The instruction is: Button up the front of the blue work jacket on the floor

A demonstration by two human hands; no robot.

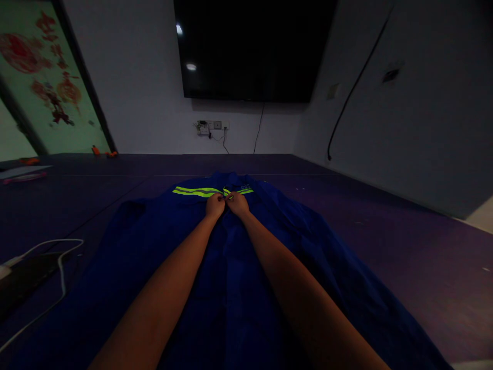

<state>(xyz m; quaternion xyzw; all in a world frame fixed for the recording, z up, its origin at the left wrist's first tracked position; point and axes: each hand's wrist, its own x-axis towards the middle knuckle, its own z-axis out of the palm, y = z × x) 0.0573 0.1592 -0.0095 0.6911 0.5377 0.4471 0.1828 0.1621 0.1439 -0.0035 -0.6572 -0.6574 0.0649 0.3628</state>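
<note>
A dark blue work jacket [192, 216] with bright yellow-green reflective bands [196, 192] lies spread on the floor, its collar at the far end. At chest height, my left hand [215, 205] pinches the jacket's front edge. Right beside it, my right hand [238, 204] is closed on the other front edge, by the short piece of band. The fingertips of both hands nearly meet over the front opening. Any button or zip between them is too small and dark to make out.
A white cable [62, 272] runs over a dark flat object [34, 275] at the left. Small orange items [111, 153] lie by the glass door [57, 77]. A large television [254, 51] hangs on the far wall above sockets [217, 125]. A black cord [356, 85] hangs at right.
</note>
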